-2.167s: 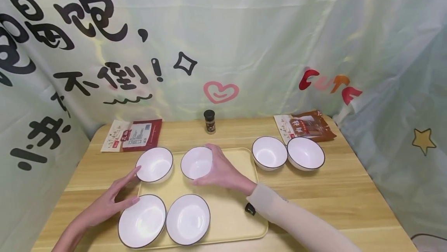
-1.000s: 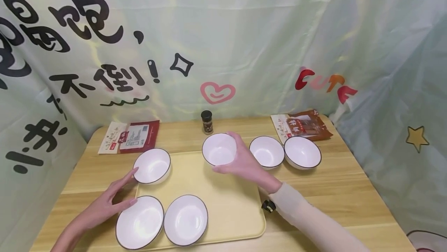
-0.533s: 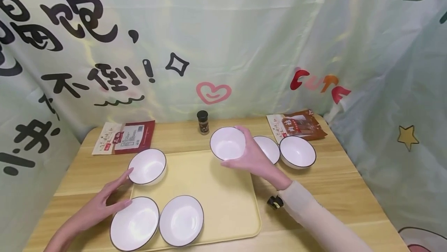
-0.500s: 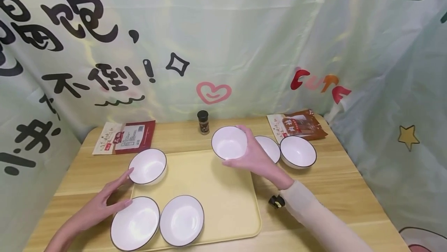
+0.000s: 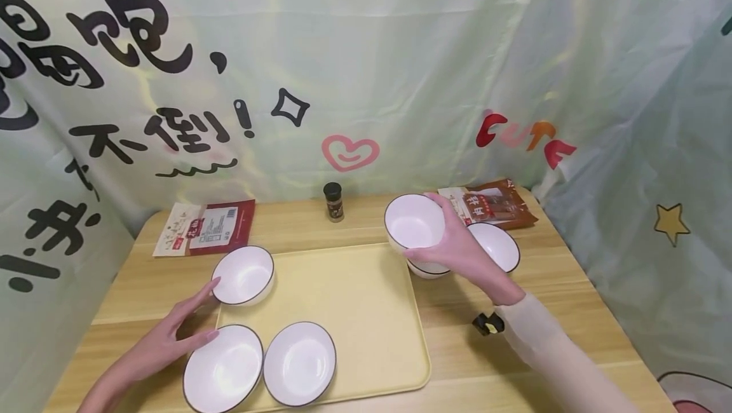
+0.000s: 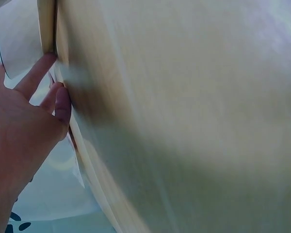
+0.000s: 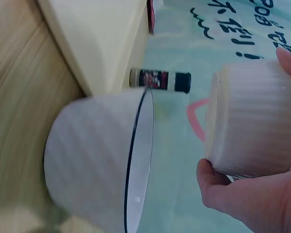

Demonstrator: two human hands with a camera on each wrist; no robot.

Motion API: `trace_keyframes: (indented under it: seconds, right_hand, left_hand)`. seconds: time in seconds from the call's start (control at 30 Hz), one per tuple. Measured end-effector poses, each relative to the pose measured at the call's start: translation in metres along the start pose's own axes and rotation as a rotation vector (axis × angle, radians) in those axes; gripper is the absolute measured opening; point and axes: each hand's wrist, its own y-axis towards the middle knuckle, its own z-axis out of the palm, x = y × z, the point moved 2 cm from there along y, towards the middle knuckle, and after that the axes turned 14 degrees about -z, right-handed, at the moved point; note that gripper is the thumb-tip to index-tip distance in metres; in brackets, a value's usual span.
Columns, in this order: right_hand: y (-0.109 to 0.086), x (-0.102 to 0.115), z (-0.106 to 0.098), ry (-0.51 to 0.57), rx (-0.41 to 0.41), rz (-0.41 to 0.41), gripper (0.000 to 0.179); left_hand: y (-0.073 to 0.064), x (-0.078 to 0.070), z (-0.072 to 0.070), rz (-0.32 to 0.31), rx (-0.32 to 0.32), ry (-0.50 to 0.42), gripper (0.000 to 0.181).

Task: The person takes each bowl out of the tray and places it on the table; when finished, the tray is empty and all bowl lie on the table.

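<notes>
Two hands at work. Right hand (image 5: 457,249) curled round a held white bowl (image 5: 414,222), thumb on the near wall, fingers on the far side, raised just above another bowl (image 5: 426,268) standing on the bench (image 5: 572,311) right of the tray. Just right of that pair, a third bowl (image 5: 499,245) on the wood. Behind it, at the far right edge, a brown packet (image 5: 492,203). Left of the held bowl, near the curtain, a small dark spice jar (image 5: 334,201).

Left hand (image 5: 171,340) flat and relaxed, fingers straight, resting at the left edge of the yellow tray (image 5: 354,298), gripping nothing, fingertips beside the far-left bowl (image 5: 243,275). On the tray's near left corner, two more bowls side by side (image 5: 223,368) (image 5: 299,363). Far left on the bench, a red packet (image 5: 206,227).
</notes>
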Motion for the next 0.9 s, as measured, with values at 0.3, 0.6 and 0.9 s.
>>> trace_keyframes:
  seconds: [0.3,0.6,0.9]
  right_hand:
    - [-0.016,-0.007,-0.032,-0.033,-0.026,0.018,0.119]
    - [-0.027,-0.017,-0.06,-0.059,-0.044,-0.024,0.118]
    - [-0.038,-0.029,-0.093,-0.073,-0.088,0.044,0.117]
  left_hand:
    - [0.003,-0.001,0.001,0.015,-0.009,0.004,0.091]
    - [0.004,-0.002,0.0,-0.016,0.005,0.015,0.091]
    - [-0.001,0.002,0.001,-0.017,-0.006,0.021,0.09]
